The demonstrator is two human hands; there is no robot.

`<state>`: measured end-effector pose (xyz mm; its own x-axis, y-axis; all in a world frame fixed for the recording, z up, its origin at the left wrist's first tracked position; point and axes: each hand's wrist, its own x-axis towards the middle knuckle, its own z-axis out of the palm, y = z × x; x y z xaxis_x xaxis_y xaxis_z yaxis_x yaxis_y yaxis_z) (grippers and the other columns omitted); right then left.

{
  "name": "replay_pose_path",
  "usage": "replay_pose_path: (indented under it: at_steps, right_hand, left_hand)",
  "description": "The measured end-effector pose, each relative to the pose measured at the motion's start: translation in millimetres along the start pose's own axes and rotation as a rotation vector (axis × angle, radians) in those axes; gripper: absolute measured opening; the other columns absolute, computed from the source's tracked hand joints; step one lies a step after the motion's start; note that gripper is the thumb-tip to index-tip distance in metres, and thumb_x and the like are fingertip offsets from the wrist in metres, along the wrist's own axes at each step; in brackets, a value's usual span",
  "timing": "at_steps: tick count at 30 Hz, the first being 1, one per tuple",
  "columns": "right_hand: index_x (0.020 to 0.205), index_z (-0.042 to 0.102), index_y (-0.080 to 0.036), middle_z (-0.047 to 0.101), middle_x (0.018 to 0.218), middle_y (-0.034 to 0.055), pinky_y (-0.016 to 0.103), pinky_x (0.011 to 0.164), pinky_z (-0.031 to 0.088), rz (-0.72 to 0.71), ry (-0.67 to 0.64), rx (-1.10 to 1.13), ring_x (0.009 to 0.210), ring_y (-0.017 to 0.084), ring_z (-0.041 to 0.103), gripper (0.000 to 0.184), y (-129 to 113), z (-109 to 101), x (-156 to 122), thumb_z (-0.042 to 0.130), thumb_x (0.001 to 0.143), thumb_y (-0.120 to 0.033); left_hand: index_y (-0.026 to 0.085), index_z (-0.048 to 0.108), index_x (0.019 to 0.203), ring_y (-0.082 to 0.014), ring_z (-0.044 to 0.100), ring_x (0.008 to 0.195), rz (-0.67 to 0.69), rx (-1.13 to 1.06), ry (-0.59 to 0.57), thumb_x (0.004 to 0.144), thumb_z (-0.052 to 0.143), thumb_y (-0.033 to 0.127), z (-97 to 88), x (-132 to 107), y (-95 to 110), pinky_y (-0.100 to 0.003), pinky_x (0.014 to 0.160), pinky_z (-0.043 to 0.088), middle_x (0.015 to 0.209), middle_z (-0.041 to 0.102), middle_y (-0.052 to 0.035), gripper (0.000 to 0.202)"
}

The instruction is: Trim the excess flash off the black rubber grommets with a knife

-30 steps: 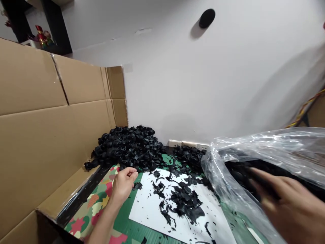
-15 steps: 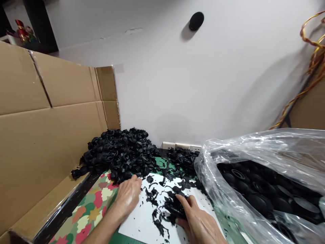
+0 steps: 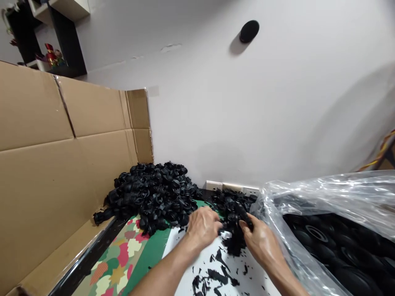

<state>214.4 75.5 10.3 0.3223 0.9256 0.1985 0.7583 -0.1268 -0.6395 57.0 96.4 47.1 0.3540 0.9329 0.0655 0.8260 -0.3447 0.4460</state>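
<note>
Over the white sheet, my left hand has its fingers curled inward, close to a clump of black scraps. Whatever those fingers hold, if anything, is hidden. On the other side of the clump, my right hand is closed around a dark elongated object, slanting up and to the left; its exact kind does not show. Loose black shavings lie scattered on the sheet below both hands. Beyond the hands is another heap of black scraps.
A large pile of black ribbed rubber-like parts stands at the back left against a cardboard wall. At right, a clear plastic bag holds round black parts. White sockets line the wall. Patterned paper lies at left.
Both hands have moved away from me towards the back of the sheet, the left one also rightward. The scraps have shifted back into a clump between them. The view has turned slightly left.
</note>
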Motion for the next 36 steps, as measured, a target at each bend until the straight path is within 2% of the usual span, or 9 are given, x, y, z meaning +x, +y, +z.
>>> replay_pose_path:
  at_steps: [3, 6, 11, 15, 20, 24, 27, 30, 36]
  right_hand:
    - [0.111, 0.062, -0.010, 0.067, 0.100, 0.0176, 0.037, 0.071, 0.050, 0.010, 0.047, 0.065, 0.087, 0.030, 0.065, 0.043, 0.2, -0.4, -6.8, 0.041, 0.079, -0.031]
    - [0.102, 0.065, -0.013, 0.066, 0.098, 0.0166, 0.039, 0.072, 0.049, -0.001, 0.065, 0.220, 0.086, 0.030, 0.064, 0.040, -3.1, 3.9, -13.0, 0.044, 0.075, -0.033]
    - [0.076, 0.067, -0.017, 0.072, 0.079, 0.0104, 0.035, 0.064, 0.048, -0.061, -0.084, 0.366, 0.073, 0.029, 0.065, 0.028, -18.3, 10.0, -24.0, 0.049, 0.071, -0.037]
    - [0.063, 0.062, -0.017, 0.065, 0.060, 0.0040, 0.030, 0.055, 0.042, -0.090, -0.232, 0.490, 0.060, 0.023, 0.058, 0.028, -32.7, 5.5, -37.4, 0.049, 0.071, -0.040]
    - [0.064, 0.059, -0.016, 0.056, 0.057, -0.0004, 0.026, 0.055, 0.037, -0.082, -0.364, 0.614, 0.058, 0.017, 0.050, 0.026, -42.9, -2.2, -49.0, 0.051, 0.072, -0.039]
    - [0.062, 0.060, -0.016, 0.057, 0.057, -0.0002, 0.027, 0.056, 0.039, -0.068, -0.382, 0.623, 0.059, 0.018, 0.052, 0.024, -35.7, 1.4, -49.4, 0.055, 0.068, -0.038]
    - [0.060, 0.062, -0.016, 0.060, 0.058, 0.0014, 0.027, 0.056, 0.040, -0.035, -0.364, 0.637, 0.062, 0.020, 0.055, 0.027, -21.5, 6.9, -46.1, 0.057, 0.066, -0.041]
    - [0.061, 0.064, -0.015, 0.061, 0.057, 0.0023, 0.026, 0.053, 0.041, 0.020, -0.345, 0.657, 0.059, 0.020, 0.055, 0.031, -6.7, 8.0, -43.7, 0.058, 0.066, -0.045]
    - [0.075, 0.069, -0.014, 0.057, 0.050, 0.0001, 0.023, 0.041, 0.033, 0.143, -0.346, 0.742, 0.044, 0.013, 0.047, 0.034, -0.3, -0.3, -51.9, 0.062, 0.067, -0.046]
  left_hand:
    - [0.015, 0.059, 0.106, -0.0219, 0.061, 0.093, -0.181, 0.068, 0.078, 0.086, 0.055, 0.027, -11.1, 2.5, -27.7, -0.043, 0.080, 0.049, 0.108, 0.062, -0.0074, 0.023]
    - [0.016, 0.054, 0.114, -0.0228, 0.060, 0.096, -0.277, 0.058, 0.117, 0.085, 0.056, 0.028, -19.4, -1.3, -51.9, -0.044, 0.079, 0.050, 0.115, 0.058, -0.0084, 0.031]
    - [0.016, 0.062, 0.094, -0.0207, 0.060, 0.088, -0.309, -0.147, 0.224, 0.079, 0.063, 0.021, -30.2, -12.4, -62.4, -0.039, 0.076, 0.049, 0.096, 0.064, -0.0047, 0.016]
    - [0.017, 0.060, 0.070, -0.0142, 0.057, 0.067, -0.287, -0.485, 0.309, 0.055, 0.067, -0.001, -33.1, -25.3, -56.7, -0.024, 0.060, 0.045, 0.065, 0.055, 0.0038, 0.025]
    - [0.018, 0.054, 0.067, -0.0072, 0.041, 0.044, -0.288, -0.908, 0.305, 0.052, 0.062, 0.008, -23.9, -47.5, -43.3, -0.017, 0.037, 0.029, 0.055, 0.044, 0.0087, 0.020]
    - [0.017, 0.056, 0.063, -0.0091, 0.048, 0.054, -0.232, -1.107, 0.243, 0.047, 0.062, 0.004, -5.9, -63.7, -17.7, -0.017, 0.045, 0.036, 0.058, 0.052, 0.0048, 0.021]
    - [0.017, 0.055, 0.058, -0.0115, 0.050, 0.052, -0.184, -1.273, 0.072, 0.045, 0.067, 0.004, 9.4, -69.7, 6.8, -0.021, 0.047, 0.039, 0.053, 0.056, 0.0032, 0.022]
    - [0.016, 0.055, 0.054, -0.0104, 0.050, 0.054, -0.143, -1.320, 0.024, 0.042, 0.068, -0.002, 17.9, -71.6, 24.5, -0.020, 0.051, 0.038, 0.053, 0.058, 0.0027, 0.025]
    - [0.017, 0.055, 0.068, -0.0044, 0.039, 0.033, -0.190, -1.488, -0.049, 0.054, 0.076, 0.014, 16.2, -71.5, 17.1, -0.016, 0.035, 0.028, 0.044, 0.054, 0.0063, 0.026]
